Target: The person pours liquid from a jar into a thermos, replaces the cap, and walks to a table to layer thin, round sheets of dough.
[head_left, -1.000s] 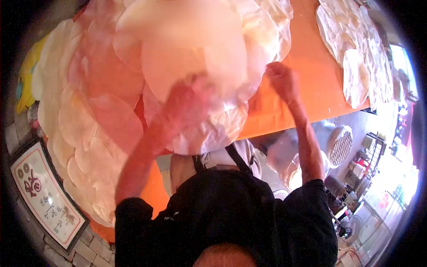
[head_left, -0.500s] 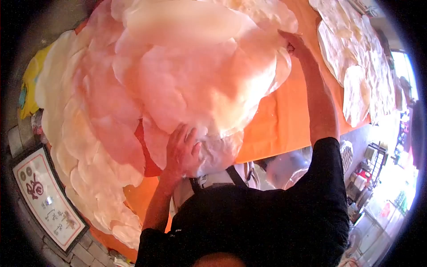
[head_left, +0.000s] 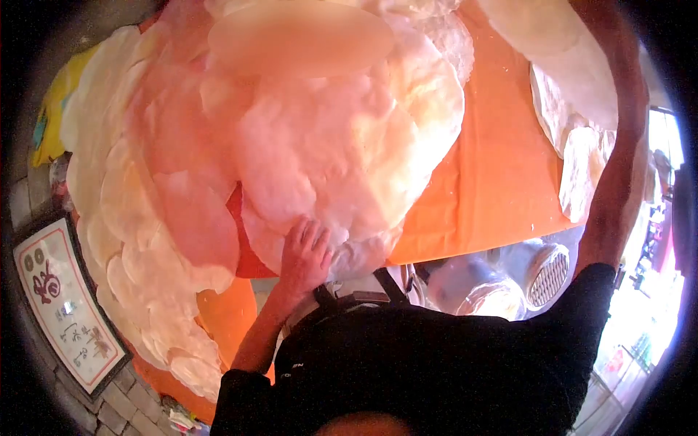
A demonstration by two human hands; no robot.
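Note:
My left hand (head_left: 309,247) rests on the near edge of a broad pile of thin, pale flatbread-like sheets (head_left: 327,152), fingers stretched out and flat. A small crumpled, translucent part (head_left: 363,256) of the pile lies just right of those fingers. My right arm (head_left: 618,167) reaches up the right side to the top edge, where its fingers do not show. Beside that arm, a large smooth pale sheet (head_left: 556,51) spreads over the far right of the orange table cover (head_left: 480,167). Whether my right hand holds it cannot be seen.
More overlapping sheets (head_left: 153,291) cover the left side. Several browner sheets (head_left: 582,163) lie at the right edge. A framed sign (head_left: 69,309) stands at the lower left by the brick floor (head_left: 123,407). Clear plastic bags or wrapping (head_left: 483,283) sit below the table's front edge.
My right hand has moved from the pile up and right, to the top edge. One large sheet now covers part of the browner ones there. My left hand has stayed on the pile.

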